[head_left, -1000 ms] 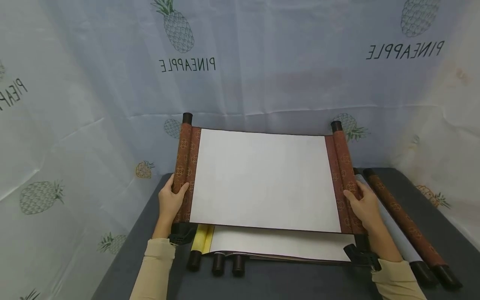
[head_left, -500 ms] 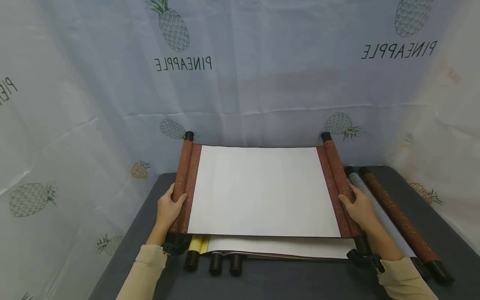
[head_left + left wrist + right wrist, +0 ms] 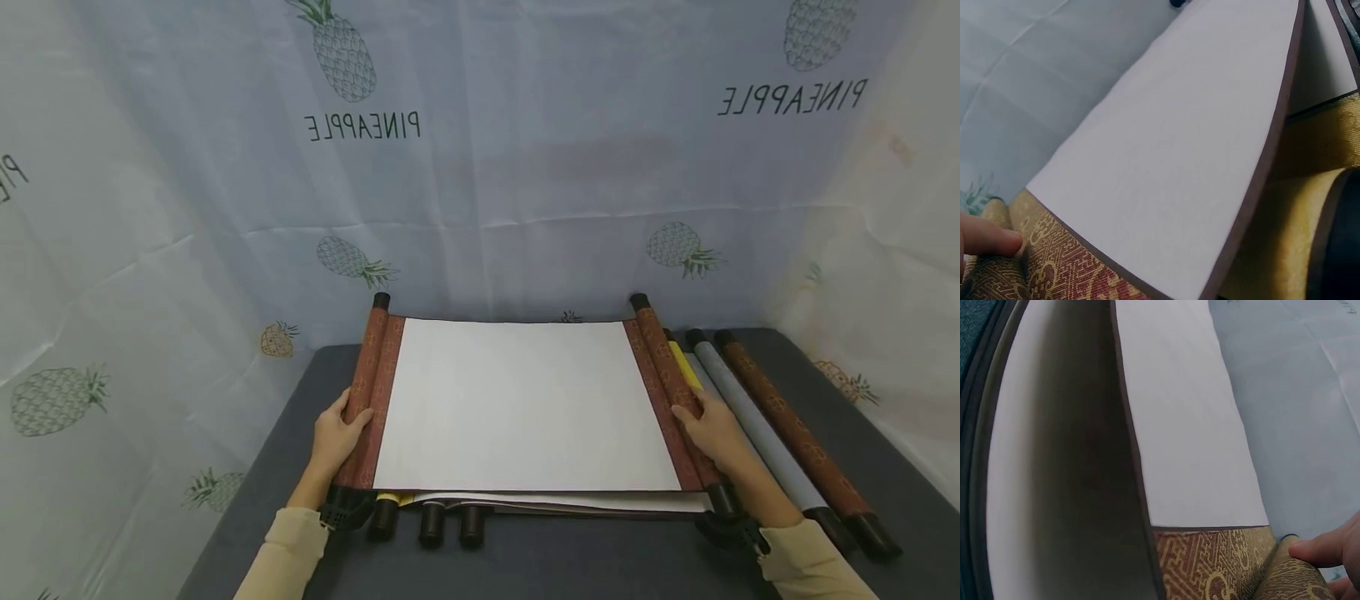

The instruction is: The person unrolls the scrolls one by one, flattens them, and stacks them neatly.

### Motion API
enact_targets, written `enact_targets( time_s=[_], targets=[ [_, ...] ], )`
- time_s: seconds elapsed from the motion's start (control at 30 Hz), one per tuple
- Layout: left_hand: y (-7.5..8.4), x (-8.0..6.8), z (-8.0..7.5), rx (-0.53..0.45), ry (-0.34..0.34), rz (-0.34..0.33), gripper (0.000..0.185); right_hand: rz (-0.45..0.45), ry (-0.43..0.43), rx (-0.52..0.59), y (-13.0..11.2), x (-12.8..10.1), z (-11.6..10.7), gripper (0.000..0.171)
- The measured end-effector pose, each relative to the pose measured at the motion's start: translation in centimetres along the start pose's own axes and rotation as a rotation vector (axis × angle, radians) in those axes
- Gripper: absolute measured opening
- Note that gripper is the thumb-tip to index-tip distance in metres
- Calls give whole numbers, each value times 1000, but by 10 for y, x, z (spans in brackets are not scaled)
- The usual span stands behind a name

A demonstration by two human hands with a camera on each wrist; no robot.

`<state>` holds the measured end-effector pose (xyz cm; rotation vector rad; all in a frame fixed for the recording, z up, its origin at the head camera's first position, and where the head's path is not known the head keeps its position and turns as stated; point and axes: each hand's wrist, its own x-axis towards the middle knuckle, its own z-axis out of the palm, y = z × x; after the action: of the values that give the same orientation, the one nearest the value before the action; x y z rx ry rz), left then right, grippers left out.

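Note:
A scroll (image 3: 517, 408) with a blank white sheet and reddish-brown patterned ends is stretched between my hands. My left hand (image 3: 335, 437) grips its left roller, thumb on the brocade. The right roller is gripped by my right hand (image 3: 716, 429), whose thumb (image 3: 1319, 549) lies over the patterned roll in the right wrist view. Beneath the held scroll lie other unrolled scrolls, mostly hidden, with a yellow roller (image 3: 1272, 244) showing in the left wrist view. A gap shows between the held sheet and the white sheet (image 3: 1016, 487) under it.
Several black roller knobs (image 3: 431, 523) stick out at the front of the stack. To the right lie a grey roller (image 3: 761, 417), a brown patterned roller (image 3: 798, 433) and part of a yellow one (image 3: 684, 365). A pineapple-print curtain (image 3: 480, 167) hangs behind the dark table (image 3: 570, 562).
Both hands have lowered the held scroll toward the stack, and it lies flatter. It now covers most of the sheet below. The yellow roller at right has come into view.

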<state>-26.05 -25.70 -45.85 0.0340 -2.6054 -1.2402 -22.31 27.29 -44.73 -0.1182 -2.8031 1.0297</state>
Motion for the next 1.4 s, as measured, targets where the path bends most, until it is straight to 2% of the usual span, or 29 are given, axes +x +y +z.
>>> enact_targets(
  time_s=[0.13,0.3,0.6,0.77,1.07,1.4],
  targets=[
    [-4,-1,1,-13,-22,-17,64,-6,-3,-3,3,0,3,61],
    [-10,-3,1,-5,-45,-26,64,37,-33,-5,6,0,9,62],
    [-19,-3,7,0,-65,-54,65,84,-27,18,12,0,20,60],
    [-24,-1,10,-33,-105,-83,67,97,-18,15,15,-1,24,61],
    [-32,-1,16,1,-134,-88,66,106,-5,0,15,-5,30,63],
    [-34,-1,17,16,-148,-77,67,115,15,-28,17,-6,34,62]
  ],
)
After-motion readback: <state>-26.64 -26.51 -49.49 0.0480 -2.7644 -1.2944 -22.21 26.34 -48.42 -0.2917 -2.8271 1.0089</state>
